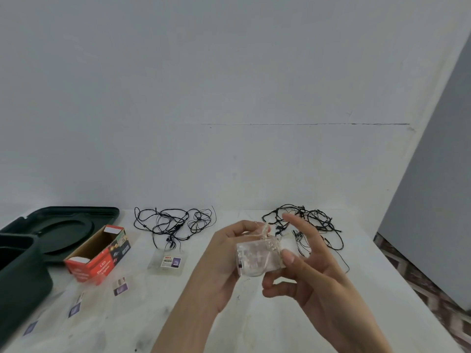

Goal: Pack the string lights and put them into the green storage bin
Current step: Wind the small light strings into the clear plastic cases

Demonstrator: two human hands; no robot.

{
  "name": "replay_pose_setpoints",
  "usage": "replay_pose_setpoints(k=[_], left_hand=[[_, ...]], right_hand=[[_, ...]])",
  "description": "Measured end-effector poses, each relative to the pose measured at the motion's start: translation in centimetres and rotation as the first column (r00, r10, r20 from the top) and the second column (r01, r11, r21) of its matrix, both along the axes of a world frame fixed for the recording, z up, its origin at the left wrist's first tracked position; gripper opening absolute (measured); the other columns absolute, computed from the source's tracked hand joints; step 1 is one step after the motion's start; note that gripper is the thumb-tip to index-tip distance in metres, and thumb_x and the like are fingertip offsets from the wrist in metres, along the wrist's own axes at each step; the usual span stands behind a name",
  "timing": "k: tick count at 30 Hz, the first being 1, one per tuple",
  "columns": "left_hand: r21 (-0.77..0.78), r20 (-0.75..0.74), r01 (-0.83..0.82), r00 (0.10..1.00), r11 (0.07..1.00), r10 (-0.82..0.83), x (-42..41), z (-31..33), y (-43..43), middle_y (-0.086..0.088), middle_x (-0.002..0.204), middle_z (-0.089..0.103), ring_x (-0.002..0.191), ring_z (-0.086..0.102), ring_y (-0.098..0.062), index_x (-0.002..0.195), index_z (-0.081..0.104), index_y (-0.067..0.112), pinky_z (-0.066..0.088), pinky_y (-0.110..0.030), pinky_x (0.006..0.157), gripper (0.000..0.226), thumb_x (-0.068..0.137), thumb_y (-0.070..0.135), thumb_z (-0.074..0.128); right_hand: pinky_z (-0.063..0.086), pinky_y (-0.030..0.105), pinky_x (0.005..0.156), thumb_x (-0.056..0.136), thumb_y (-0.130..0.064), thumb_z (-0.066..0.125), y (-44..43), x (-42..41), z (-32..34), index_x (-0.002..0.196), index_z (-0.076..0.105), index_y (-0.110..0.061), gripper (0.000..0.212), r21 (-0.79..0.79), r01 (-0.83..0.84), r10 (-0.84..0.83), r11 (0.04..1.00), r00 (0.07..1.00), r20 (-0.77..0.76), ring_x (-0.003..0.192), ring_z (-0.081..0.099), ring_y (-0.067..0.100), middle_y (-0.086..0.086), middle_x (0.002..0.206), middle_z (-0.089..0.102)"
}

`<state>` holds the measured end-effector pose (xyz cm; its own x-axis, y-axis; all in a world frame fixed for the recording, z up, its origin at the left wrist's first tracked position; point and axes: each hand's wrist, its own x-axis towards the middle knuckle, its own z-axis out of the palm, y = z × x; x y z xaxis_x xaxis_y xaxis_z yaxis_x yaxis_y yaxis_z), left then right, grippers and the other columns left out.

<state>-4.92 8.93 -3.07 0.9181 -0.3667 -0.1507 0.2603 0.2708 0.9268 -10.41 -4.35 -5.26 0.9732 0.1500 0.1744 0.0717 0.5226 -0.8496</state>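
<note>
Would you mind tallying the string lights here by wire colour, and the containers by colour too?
Black-wire string lights: 2
Pale-wire string lights, wound on a clear battery box: 1
Red cardboard box: 1
Dark green storage bin: 1
Total: 5

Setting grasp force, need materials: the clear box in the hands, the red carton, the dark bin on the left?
Battery box: clear hard plastic, glossy; its insides show through. Red carton: likely printed cardboard, slight sheen outside, raw brown inside. Storage bin: dark green moulded plastic by its rounded rim, seemingly matt; blurred.
</note>
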Motion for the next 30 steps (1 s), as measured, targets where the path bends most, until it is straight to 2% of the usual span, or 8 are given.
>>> replay_pose_setpoints(k=[7, 11, 16, 20, 21, 25, 27, 30], left_hand=[[0.028, 0.037, -0.041, 0.998, 0.999, 0.04, 0.4, -0.4, 0.0, -0.001, 0.064, 0.064, 0.054, 0.059, -0.012, 0.079, 0.063, 0.012, 0.045, -0.016, 0.049, 0.023, 0.059, 0.022, 0.066], [-0.01, 0.066, -0.051, 0.996, 0.999, 0.052, 0.4, -0.6, 0.1, 0.001, 0.06, 0.063, 0.051, 0.058, -0.01, 0.075, 0.063, 0.012, 0.045, -0.016, 0.046, 0.003, 0.076, 0.014, 0.064], [-0.052, 0.099, -0.071, 0.992, 0.996, 0.076, 0.3, -0.4, 0.1, 0.001, 0.057, 0.065, 0.048, 0.06, -0.01, 0.075, 0.063, 0.008, 0.048, -0.017, 0.045, 0.01, 0.084, 0.007, 0.059], [-0.043, 0.097, -0.094, 0.99, 0.995, 0.098, 0.5, -1.0, 0.1, 0.0, 0.06, 0.065, 0.05, 0.061, -0.011, 0.072, 0.065, 0.011, 0.051, -0.019, 0.048, 0.007, 0.079, 0.01, 0.063], [-0.057, 0.091, -0.091, 0.991, 0.994, 0.096, 0.5, -1.1, 0.1, -0.002, 0.062, 0.066, 0.051, 0.062, -0.012, 0.071, 0.066, 0.012, 0.052, -0.02, 0.048, 0.002, 0.073, 0.012, 0.065], [-0.2, 0.031, -0.053, 0.998, 0.978, 0.061, 0.4, -1.6, 0.3, -0.008, 0.07, 0.071, 0.057, 0.066, -0.016, 0.066, 0.072, 0.012, 0.054, -0.024, 0.054, 0.017, 0.052, 0.016, 0.064], [-0.248, 0.001, -0.05, 0.999, 0.967, 0.052, 0.3, -2.4, 0.3, -0.018, 0.082, 0.07, 0.066, 0.066, -0.02, 0.084, 0.069, 0.0, 0.054, -0.024, 0.056, 0.033, 0.052, 0.011, 0.067], [-0.255, 0.02, -0.139, 0.989, 0.957, 0.149, -0.2, -3.9, 0.1, -0.025, 0.094, 0.069, 0.076, 0.064, -0.02, 0.092, 0.069, -0.004, 0.055, -0.023, 0.066, 0.038, 0.055, 0.008, 0.07]], right_hand=[[0.055, 0.035, 0.059, 0.057, -0.035, 0.088, 0.3, 0.2, -0.4, 0.096, 0.072, -0.011, 0.049, 0.001, 0.062, -0.062, 0.998, 0.997, 0.038, 0.062, 0.064, 0.029, 0.019, 0.073, 0.064], [0.055, 0.039, 0.059, 0.057, -0.039, 0.085, 0.5, 0.1, -0.3, 0.095, 0.07, -0.007, 0.052, 0.018, 0.052, -0.053, 0.998, 0.998, 0.035, 0.063, 0.062, 0.03, 0.019, 0.079, 0.065], [0.053, 0.035, 0.051, 0.046, -0.041, 0.09, 1.4, 0.2, -0.2, 0.083, 0.071, -0.007, 0.054, -0.001, 0.171, -0.171, 0.985, 0.985, -0.006, 0.054, 0.058, 0.027, 0.018, 0.07, 0.063], [0.052, 0.033, 0.048, 0.039, -0.039, 0.092, 1.8, 0.2, 0.0, 0.081, 0.072, -0.008, 0.056, 0.008, 0.205, -0.205, 0.979, 0.979, -0.019, 0.051, 0.057, 0.026, 0.017, 0.068, 0.062], [0.052, 0.033, 0.048, 0.038, -0.039, 0.092, 1.8, 0.2, 0.0, 0.084, 0.072, -0.01, 0.058, 0.012, 0.212, -0.211, 0.977, 0.977, -0.024, 0.051, 0.058, 0.026, 0.017, 0.068, 0.062], [0.053, 0.032, 0.049, 0.038, -0.031, 0.093, 2.2, 0.5, 0.1, 0.111, 0.066, -0.016, 0.079, 0.086, 0.186, -0.18, 0.979, 0.981, -0.078, 0.052, 0.06, 0.026, 0.019, 0.07, 0.064], [0.054, 0.029, 0.05, 0.032, -0.03, 0.095, 2.5, 0.8, -0.1, 0.106, 0.066, -0.006, 0.084, 0.162, 0.2, -0.176, 0.966, 0.973, -0.15, 0.054, 0.063, 0.024, 0.018, 0.075, 0.067], [0.056, 0.024, 0.054, 0.039, -0.027, 0.093, 2.7, 1.1, -0.2, 0.084, 0.073, 0.002, 0.058, 0.225, 0.234, -0.184, 0.946, 0.957, -0.224, 0.059, 0.068, 0.022, 0.02, 0.079, 0.07]])
